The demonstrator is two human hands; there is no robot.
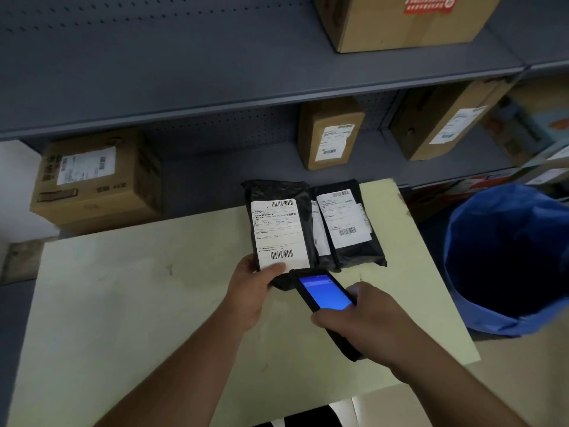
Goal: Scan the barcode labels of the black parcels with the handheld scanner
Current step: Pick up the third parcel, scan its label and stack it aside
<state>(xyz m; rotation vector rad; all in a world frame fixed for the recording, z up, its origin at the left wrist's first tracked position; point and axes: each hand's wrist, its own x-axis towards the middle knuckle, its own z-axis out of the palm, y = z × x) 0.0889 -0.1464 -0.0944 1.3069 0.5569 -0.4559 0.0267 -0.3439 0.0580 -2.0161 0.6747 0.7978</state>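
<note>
- A person's left hand (257, 283) pinches the near edge of a black poly-mailer parcel (278, 211) at a pale work table (123, 303), thumb pressed flat on the bottom of its white shipping label (278, 234), fingers curled out of sight beneath.
- The right hand (363, 318) wraps the grip of a handheld scanner (324, 292), fingers closed around the body; its blue screen glows and its head points toward 11 o'clock, just short of the label's lower barcode (281, 254).
- A second black parcel (351, 223) lies flat on the table at 2 o'clock from the first, touching it, its own label facing up.
- The held parcel appears tipped up toward the camera; whether its far end rests on the table cannot be told.
- The mailer looks light, soft and crinkly, likely slick plastic that sags, so a grip at the edge beside the label, clear of the barcode, should keep the code flat and readable.
- Cardboard boxes sit on grey shelving at 12 o'clock; a blue-lined bin (508, 257) stands at 3 o'clock.
</note>
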